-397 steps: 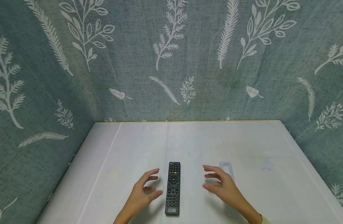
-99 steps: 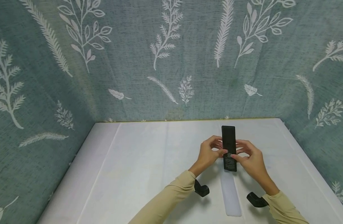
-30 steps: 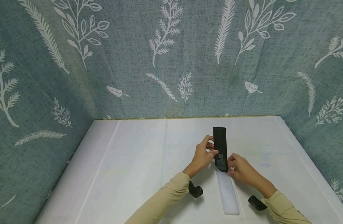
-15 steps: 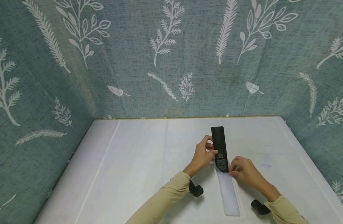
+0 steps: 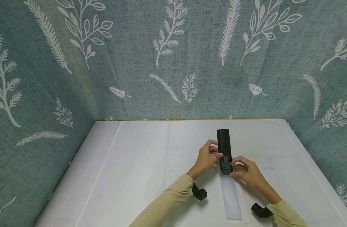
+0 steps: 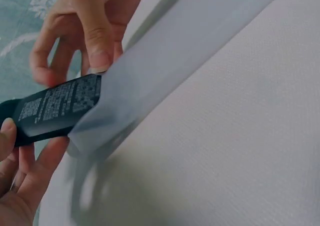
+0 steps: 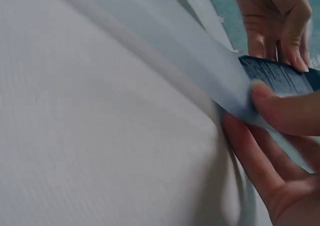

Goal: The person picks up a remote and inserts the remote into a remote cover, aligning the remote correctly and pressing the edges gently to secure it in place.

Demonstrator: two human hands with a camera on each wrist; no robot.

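A black remote control (image 5: 224,148) is held above the table, its back with printed text facing up. Its near end meets the mouth of a translucent, sleeve-like remote cover (image 5: 230,198); in the left wrist view one corner of the remote (image 6: 60,103) sits at the cover's edge. My left hand (image 5: 206,156) grips the remote's left side, thumb on its back. At the cover's mouth, my right hand (image 5: 245,170) pinches the edge beside the remote's right corner. In the right wrist view, the right thumb (image 7: 285,108) lies on the cover, with fingers beneath.
A white-covered table (image 5: 128,170) lies under the hands, bounded by green leaf-patterned fabric (image 5: 133,63) at the back and sides. Black curved pieces (image 5: 200,193) stick out near both sleeve cuffs.
The remote, lying buttons up earlier, is now lifted and turned over at the cover. In the last half second it shifted slightly right, and the right hand's fingers spread around the cover's mouth.
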